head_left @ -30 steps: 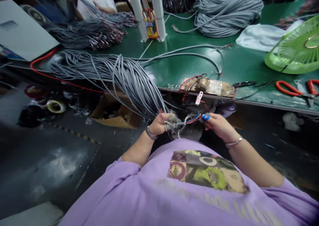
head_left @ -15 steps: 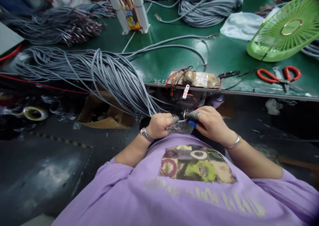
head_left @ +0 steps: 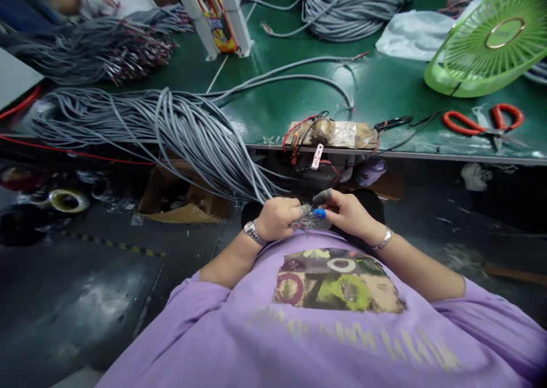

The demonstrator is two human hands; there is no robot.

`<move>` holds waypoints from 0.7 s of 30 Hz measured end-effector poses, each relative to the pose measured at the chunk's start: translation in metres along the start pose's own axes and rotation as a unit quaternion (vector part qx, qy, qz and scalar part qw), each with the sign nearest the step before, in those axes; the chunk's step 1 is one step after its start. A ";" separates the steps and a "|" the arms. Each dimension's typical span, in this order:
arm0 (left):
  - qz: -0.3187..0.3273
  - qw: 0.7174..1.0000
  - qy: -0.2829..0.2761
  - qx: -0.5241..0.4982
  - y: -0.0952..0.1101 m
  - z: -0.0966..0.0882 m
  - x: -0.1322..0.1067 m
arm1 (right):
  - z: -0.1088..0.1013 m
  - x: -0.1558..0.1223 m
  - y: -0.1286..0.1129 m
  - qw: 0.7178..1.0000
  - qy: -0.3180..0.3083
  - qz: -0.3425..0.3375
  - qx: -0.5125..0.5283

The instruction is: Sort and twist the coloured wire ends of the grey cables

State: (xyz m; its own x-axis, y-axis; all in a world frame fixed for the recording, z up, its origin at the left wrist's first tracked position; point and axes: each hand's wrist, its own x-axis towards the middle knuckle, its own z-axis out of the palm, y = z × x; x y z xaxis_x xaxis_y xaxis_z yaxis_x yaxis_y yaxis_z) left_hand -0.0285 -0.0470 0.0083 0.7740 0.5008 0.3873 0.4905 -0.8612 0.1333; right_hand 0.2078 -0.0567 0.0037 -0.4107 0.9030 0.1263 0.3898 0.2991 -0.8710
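Clasping frayed cable ends [head_left: 306, 219], the left hand [head_left: 278, 219] sat near centre frame. The right hand [head_left: 351, 215], fingertips parted, was just beside them.

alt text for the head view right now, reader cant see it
A person's left hand grips frayed wire ends by a bundle of gray cables draped off a green table; the right hand, with a blue thumb cover, is close beside them, thumb and index finger apart. A cable coil and red-handled scissors lie on the table.
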 end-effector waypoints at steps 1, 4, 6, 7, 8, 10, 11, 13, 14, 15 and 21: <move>-0.005 1.000 -0.013 -0.001 0.000 0.001 0.000 | 0.002 0.000 0.001 0.999 0.001 0.012 0.037; -0.025 0.998 -0.050 -0.019 -0.002 0.000 0.001 | 0.006 0.000 0.002 0.993 0.035 0.036 0.109; -0.030 0.996 -0.070 -0.047 -0.004 -0.002 0.002 | 0.009 0.000 0.001 0.984 0.061 0.058 0.156; -0.029 0.994 -0.078 -0.070 -0.005 -0.004 0.003 | 0.011 0.001 0.000 0.976 0.071 0.076 0.190; -0.026 0.991 -0.084 -0.101 -0.007 -0.005 0.004 | 0.012 0.002 -0.001 0.965 0.078 0.100 0.232; -0.017 0.980 -0.088 -0.179 -0.012 -0.008 0.006 | 0.014 0.007 -0.003 0.931 0.097 0.156 0.315; -0.013 0.972 -0.085 -0.220 -0.014 -0.010 0.006 | 0.014 0.010 -0.003 0.913 0.112 0.181 0.349; -0.008 0.952 -0.077 -0.298 -0.019 -0.014 0.006 | 0.012 0.020 -0.002 0.885 0.148 0.213 0.386; -0.007 0.940 -0.072 -0.334 -0.020 -0.015 0.006 | 0.009 0.026 -0.001 0.876 0.168 0.220 0.396; -0.008 0.928 -0.066 -0.367 -0.021 -0.017 0.006 | 0.006 0.032 0.002 0.866 0.189 0.225 0.404; -0.125 0.890 0.077 -0.432 -0.016 -0.017 0.000 | -0.011 0.049 0.023 0.827 0.225 0.243 0.454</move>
State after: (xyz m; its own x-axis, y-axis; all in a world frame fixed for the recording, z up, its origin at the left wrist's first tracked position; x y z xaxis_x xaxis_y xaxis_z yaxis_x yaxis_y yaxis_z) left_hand -0.0432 -0.0344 0.0217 0.5866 0.7261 0.3588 0.0965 -0.5026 0.8591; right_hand 0.2052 -0.0020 -0.0051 0.0406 0.9332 -0.3571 -0.4452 -0.3031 -0.8426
